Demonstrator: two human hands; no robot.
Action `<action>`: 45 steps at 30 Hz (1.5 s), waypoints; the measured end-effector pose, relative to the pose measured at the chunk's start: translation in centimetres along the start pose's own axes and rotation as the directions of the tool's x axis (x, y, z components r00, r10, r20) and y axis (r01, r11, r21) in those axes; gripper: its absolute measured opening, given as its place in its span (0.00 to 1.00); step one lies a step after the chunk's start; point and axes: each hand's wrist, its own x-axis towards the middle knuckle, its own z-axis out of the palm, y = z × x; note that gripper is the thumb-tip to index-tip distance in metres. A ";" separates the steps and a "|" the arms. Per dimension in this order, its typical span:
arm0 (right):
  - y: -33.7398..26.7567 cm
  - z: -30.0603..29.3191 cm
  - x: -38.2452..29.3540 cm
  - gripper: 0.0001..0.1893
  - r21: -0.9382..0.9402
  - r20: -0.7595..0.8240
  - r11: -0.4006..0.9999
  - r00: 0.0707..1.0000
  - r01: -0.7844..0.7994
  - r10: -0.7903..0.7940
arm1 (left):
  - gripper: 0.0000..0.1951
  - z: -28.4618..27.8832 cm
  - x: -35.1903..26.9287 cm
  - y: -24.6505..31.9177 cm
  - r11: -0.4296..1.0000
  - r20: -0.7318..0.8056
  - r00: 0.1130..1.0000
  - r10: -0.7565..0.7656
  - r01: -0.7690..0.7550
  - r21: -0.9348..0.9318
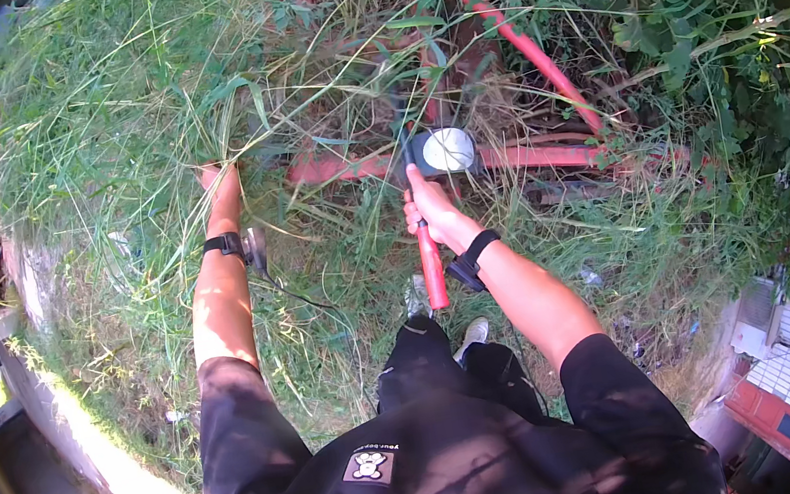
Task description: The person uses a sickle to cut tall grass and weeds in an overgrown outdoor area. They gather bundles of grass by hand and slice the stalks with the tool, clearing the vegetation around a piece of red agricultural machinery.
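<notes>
My left hand is closed around a bunch of long green grass stems, partly covered by the blades. In my right hand is a slim hand tool with a red grip and a dark shaft. The shaft points away from me into the grass, and its far end is blurred, so I cannot tell its shape. Just right of the shaft, a dark block with a round white face sits on a red metal bar.
Another red bar slants through the weeds ahead. Dense leafy plants and a bare branch stand at right. A pale wall ledge runs along the left. A thin cable hangs from the left wrist's strapped device.
</notes>
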 end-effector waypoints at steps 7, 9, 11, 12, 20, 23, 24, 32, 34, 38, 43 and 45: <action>4.1 -1.7 -3.7 0.29 -0.278 0.030 0.958 0.998 0.065 -0.059 | 0.19 -0.2 -3.1 4.3 0.992 0.058 0.998 0.021 -0.028 0.122; 5.4 -3.0 -5.0 0.29 -0.268 0.096 0.959 0.993 0.089 -0.065 | 0.20 -0.3 -0.5 0.5 0.990 0.066 0.998 0.001 -0.010 0.139; 5.8 -4.9 -6.3 0.29 -0.251 0.099 0.967 0.995 0.046 -0.022 | 0.20 -0.6 0.5 -1.4 0.989 0.073 0.996 0.041 -0.051 0.142; 6.1 -6.4 -6.4 0.28 -0.265 -0.014 0.963 0.998 0.052 -0.058 | 0.21 0.7 -1.0 0.8 0.968 0.033 0.991 0.130 -0.134 0.212; -0.9 -9.0 -8.5 0.28 -0.007 -0.166 0.896 0.883 0.444 -0.439 | 0.30 1.0 -7.5 6.2 0.868 0.150 0.903 0.404 -0.430 0.250; -0.3 -11.4 -11.2 0.28 -0.182 -0.180 0.860 0.844 0.477 -0.506 | 0.34 -0.6 -10.9 7.3 0.751 0.079 0.799 0.595 -0.589 0.300; 0.8 -12.9 -12.5 0.26 -0.247 -0.170 0.851 0.844 0.464 -0.509 | 0.34 -1.1 -12.3 7.5 0.708 0.047 0.747 0.664 -0.647 0.282; 13.8 -29.6 -24.3 0.15 -0.877 -0.160 0.451 0.785 0.165 -0.599 | 0.27 -0.8 -28.5 3.1 0.793 -0.035 0.812 0.582 -0.557 0.247; 16.5 -34.2 -26.7 0.14 -0.941 -0.109 0.321 0.795 0.112 -0.597 | 0.26 0.9 -34.0 0.3 0.847 0.026 0.876 0.482 -0.474 0.242; 19.1 -39.8 -29.3 0.18 -0.994 -0.076 0.102 0.859 -0.028 -0.506 | 0.23 3.5 -45.1 -2.9 0.926 0.067 0.936 0.346 -0.352 0.136; 19.3 -41.7 -29.1 0.15 -0.976 0.216 -0.138 0.803 0.167 -0.555 | 0.23 3.1 -57.6 -7.2 0.954 0.074 0.967 0.244 -0.254 0.162; 19.2 -42.3 -30.3 0.12 -0.956 0.292 -0.156 0.772 0.247 -0.565 | 0.21 1.4 -61.5 -8.7 0.968 0.073 0.983 0.167 -0.178 0.178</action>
